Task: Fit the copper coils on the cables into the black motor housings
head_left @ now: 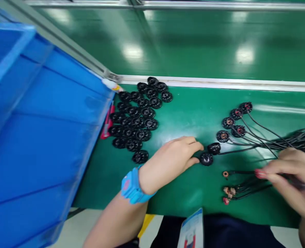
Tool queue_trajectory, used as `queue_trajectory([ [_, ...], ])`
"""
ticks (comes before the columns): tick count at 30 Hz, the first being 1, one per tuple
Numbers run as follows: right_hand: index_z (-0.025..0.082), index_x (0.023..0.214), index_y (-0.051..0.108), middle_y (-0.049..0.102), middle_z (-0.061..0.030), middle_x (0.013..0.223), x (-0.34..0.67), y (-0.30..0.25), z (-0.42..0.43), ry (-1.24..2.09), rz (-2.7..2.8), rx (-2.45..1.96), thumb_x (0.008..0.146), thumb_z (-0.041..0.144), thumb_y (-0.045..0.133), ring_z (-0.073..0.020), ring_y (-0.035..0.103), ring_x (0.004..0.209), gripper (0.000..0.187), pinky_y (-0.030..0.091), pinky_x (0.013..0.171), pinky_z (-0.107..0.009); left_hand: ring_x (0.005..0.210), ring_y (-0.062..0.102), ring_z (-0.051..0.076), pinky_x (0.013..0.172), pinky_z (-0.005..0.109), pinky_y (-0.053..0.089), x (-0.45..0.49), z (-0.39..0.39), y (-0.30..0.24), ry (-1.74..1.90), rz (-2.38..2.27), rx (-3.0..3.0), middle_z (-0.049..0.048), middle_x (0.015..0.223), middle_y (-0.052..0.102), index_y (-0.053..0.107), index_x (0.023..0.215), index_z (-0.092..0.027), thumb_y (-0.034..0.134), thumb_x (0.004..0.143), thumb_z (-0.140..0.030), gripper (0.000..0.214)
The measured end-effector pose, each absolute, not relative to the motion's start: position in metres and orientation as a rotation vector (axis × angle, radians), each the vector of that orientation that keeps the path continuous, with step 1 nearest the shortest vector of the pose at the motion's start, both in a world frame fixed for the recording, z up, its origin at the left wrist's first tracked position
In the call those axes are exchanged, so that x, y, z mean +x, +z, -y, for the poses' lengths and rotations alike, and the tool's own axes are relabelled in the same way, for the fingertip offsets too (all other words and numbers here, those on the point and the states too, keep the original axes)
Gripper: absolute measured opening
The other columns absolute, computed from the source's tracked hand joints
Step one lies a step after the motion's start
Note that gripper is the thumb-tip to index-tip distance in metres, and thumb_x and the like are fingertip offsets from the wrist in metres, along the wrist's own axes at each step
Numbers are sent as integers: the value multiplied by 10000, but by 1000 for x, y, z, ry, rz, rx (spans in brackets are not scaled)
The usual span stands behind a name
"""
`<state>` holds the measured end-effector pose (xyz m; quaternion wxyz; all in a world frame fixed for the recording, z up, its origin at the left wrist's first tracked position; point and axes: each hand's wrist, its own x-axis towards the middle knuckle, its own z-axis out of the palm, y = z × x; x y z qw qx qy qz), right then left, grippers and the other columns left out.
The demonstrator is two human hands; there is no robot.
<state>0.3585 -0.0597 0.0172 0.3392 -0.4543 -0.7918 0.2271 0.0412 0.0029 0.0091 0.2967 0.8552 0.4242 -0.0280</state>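
My left hand (pixel 179 151), with a blue band on its wrist, has its thumb and fingertips at the left edge of a black round plastic housing (pixel 206 159). Just behind that, a second black housing (pixel 214 148) has a black cable leading off to the right. My right hand (pixel 292 172) is partly blurred; its thumb and finger pinch a black cable (pixel 241 172) ending in a small copper-coloured ring of wires (pixel 225 174). Something red shows at those fingertips. More cable ends with fanned copper wires (pixel 230 192) lie just in front.
Many black housings (pixel 138 122) cluster at the left of the green table (pixel 183 113). Several housings with cables (pixel 228 122) lie right, beside a cable bundle (pixel 302 139). A large blue bin (pixel 46 137) stands left, near a red tool (pixel 107 124). A white rail (pixel 219 83) borders the back.
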Motion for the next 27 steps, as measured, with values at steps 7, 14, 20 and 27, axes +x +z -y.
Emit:
queue_trajectory([
  [7, 165, 1082, 712, 606, -19, 762, 316, -17, 53, 11, 2667, -1109, 997, 143, 609, -178, 519, 714, 136, 360, 680, -370, 960, 718, 221, 839, 330, 559, 41, 3, 5, 150, -989, 2270, 37, 1041, 722, 705, 1201, -208, 810, 896, -284, 331],
  [14, 167, 1055, 695, 668, -35, 828, 322, -5, 51, 11, 2521, -1141, 952, 148, 703, -175, 543, 731, 106, 348, 672, -371, 868, 690, 180, 786, 292, 527, 62, 5, -12, 324, -858, 2315, 24, 967, 707, 747, 1157, -221, 763, 942, -302, 230],
  [20, 127, 1136, 685, 649, -44, 803, 327, 7, 58, 42, 2671, -1012, 959, 104, 667, -185, 518, 725, 179, 342, 657, -384, 823, 689, 164, 816, 290, 522, 76, 10, -22, 367, -835, 2305, -3, 903, 728, 722, 1210, -229, 732, 972, -307, 251],
  [27, 103, 1066, 714, 603, -54, 740, 315, 20, 50, -193, 2817, -976, 978, 44, 550, -199, 456, 700, 195, 341, 664, -394, 831, 570, 183, 742, 313, 472, 91, 14, -22, 411, -991, 2311, 4, 870, 587, 760, 1174, -239, 789, 920, -310, 265],
])
